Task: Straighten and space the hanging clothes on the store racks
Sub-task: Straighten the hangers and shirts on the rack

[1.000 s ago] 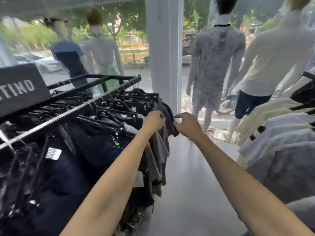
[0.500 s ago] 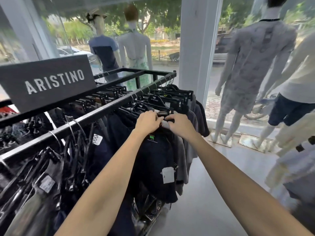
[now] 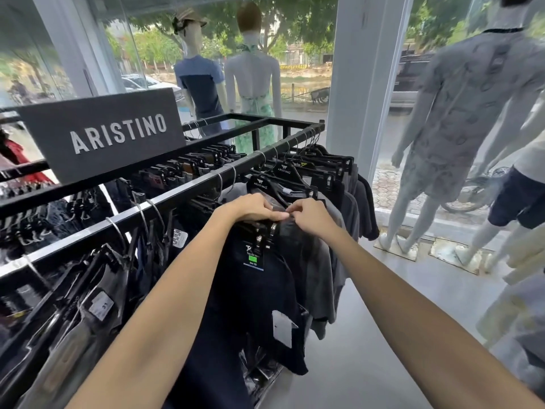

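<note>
Clothes (image 3: pixel 323 273) on black clip hangers crowd the near rail (image 3: pixel 177 199) of a black rack through the middle of the frame, dark pieces toward the lower left and grey ones toward the centre right. I see both of my arms reaching in from the bottom edge to one navy garment (image 3: pixel 250 305) hanging just below centre. My left hand (image 3: pixel 253 208) and right hand (image 3: pixel 310 217) meet at its top edge, fingertips almost touching. Each hand's curled fingers and thumb pinch the navy garment where its hanger (image 3: pixel 267 231) clips it. A green-marked label (image 3: pixel 254 258) hangs just under the clips, and a white price tag (image 3: pixel 282 329) dangles lower on the same piece. Beyond my hands, more hangers printed ARISTINO sit close together along the rail. A dark sign (image 3: pixel 103 134) with the same word stands on the rack at upper left. Behind it, two mannequins (image 3: pixel 200 81) face the window, a white pillar (image 3: pixel 362 84) rises at upper centre, and another mannequin (image 3: pixel 460 113) stands at upper right.
</note>
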